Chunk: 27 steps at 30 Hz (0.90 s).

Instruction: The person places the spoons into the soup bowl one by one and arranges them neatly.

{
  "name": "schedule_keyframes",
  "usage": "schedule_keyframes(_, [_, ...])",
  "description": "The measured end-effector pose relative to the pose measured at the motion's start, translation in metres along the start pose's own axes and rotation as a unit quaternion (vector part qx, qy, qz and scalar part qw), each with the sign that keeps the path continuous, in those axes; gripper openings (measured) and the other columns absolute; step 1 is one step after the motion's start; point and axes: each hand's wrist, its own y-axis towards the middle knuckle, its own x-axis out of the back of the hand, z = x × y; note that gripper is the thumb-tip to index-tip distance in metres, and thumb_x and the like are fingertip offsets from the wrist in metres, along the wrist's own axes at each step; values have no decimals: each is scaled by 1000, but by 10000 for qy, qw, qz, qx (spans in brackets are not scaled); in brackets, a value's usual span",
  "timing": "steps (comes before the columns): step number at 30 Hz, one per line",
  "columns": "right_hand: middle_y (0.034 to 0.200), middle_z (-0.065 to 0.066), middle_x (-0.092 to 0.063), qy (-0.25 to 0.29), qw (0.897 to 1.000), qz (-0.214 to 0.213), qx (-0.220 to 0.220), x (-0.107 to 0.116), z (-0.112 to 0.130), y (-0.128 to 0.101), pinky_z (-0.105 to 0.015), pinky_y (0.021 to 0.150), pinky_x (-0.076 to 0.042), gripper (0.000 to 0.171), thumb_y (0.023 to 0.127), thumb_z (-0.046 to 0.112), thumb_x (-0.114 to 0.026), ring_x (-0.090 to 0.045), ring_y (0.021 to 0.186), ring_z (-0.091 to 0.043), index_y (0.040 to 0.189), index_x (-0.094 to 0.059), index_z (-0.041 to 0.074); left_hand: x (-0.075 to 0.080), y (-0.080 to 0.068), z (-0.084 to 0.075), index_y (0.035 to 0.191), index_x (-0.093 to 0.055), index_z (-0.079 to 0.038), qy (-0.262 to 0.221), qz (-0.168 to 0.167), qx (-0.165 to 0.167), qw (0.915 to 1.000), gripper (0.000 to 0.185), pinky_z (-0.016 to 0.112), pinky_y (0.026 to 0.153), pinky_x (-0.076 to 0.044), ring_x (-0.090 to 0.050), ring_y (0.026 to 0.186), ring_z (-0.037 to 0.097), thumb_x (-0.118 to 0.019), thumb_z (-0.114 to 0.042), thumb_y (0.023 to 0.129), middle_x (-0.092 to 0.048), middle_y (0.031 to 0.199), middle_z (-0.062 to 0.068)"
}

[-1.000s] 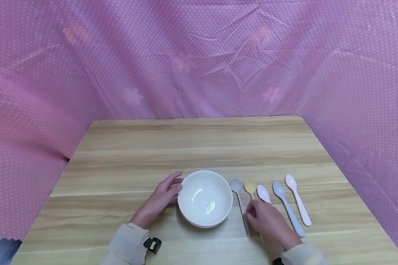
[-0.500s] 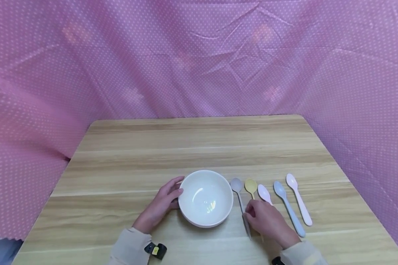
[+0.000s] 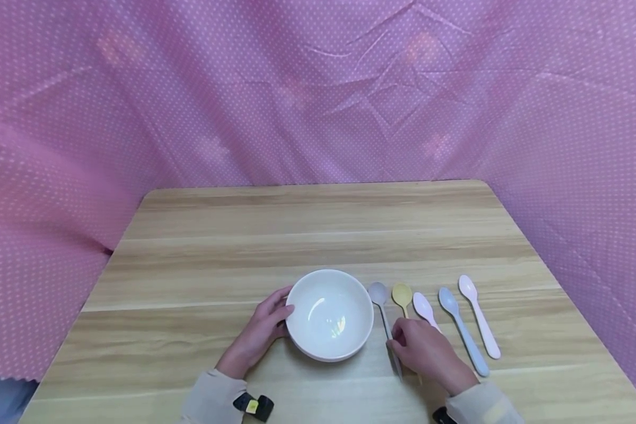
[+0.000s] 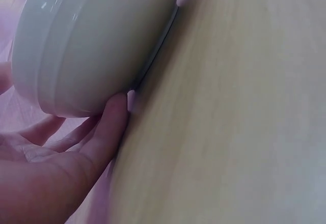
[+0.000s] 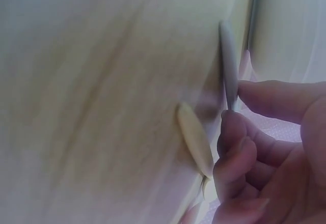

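A white bowl stands on the table. At its left side my left hand grips it, with the thumb at the rim. In the left wrist view the fingers lie against the bowl's side and near its base. My right hand pinches the handle of a grey spoon between thumb and fingers. The right wrist view shows that grey handle low over the table. Partly under the right hand lies a yellow spoon, beside a pale pink spoon.
Farther right lie a blue spoon and another pale pink spoon. The wooden table is bordered at the back and sides by a pink dotted cloth.
My left hand has shifted slightly right and come up against the bowl, its fingers going around the side. The right hand has stayed at the grey spoon's handle.
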Motion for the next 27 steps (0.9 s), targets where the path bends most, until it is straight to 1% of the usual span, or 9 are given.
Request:
schedule_keyframes(7, [66,7,-53,9,10000,11,11,-1,0,2,-27,56,-42,11,79,22,-72,-48,61,-9,79,-63,16,2,0,6,142,-37,-7,-95,-239,55,9997,55,33,82,-52,-58,106,19,-55,-23,93,-46,139,21])
schedule_keyframes(10, [66,7,-54,-7,10000,32,6,0,0,2,-27,56,-43,10,79,22,-72,-48,61,-9,80,-64,16,1,0,7,142,-38,-7,-150,-288,51,9995,55,33,81,-52,-60,103,18,-56,-23,92,-47,138,22])
schedule_keyframes(15, [66,6,-55,-63,10000,-27,57,1,-1,3,-28,56,-43,10,79,21,-72,-49,62,-9,79,-63,16,1,1,9,141,-39,-5,-407,-335,29,9986,55,34,80,-53,-61,100,17,-57,-20,92,-47,137,22])
schedule_keyframes(18, [66,6,-55,-95,9999,-22,39,1,0,3,-28,57,-44,10,79,21,-71,-49,62,-9,79,-63,16,1,0,10,141,-40,-5,-586,-399,38,9975,56,35,82,-53,-61,102,18,-59,-19,90,-48,137,21])
schedule_keyframes(23, [67,6,-55,-124,9997,171,-136,1,1,5,-28,56,-43,9,80,22,-70,-49,62,-10,81,-64,15,2,0,12,141,-40,-5,-693,-387,47,9968,58,36,85,-53,-61,106,21,-61,-20,89,-45,141,20])
schedule_keyframes(27, [66,6,-55,-135,9998,114,-126,0,0,5,-28,55,-42,9,79,21,-70,-49,61,-10,80,-64,15,2,0,12,142,-39,-5,-733,-343,24,9967,59,36,86,-53,-61,108,21,-61,-20,89,-42,143,19])
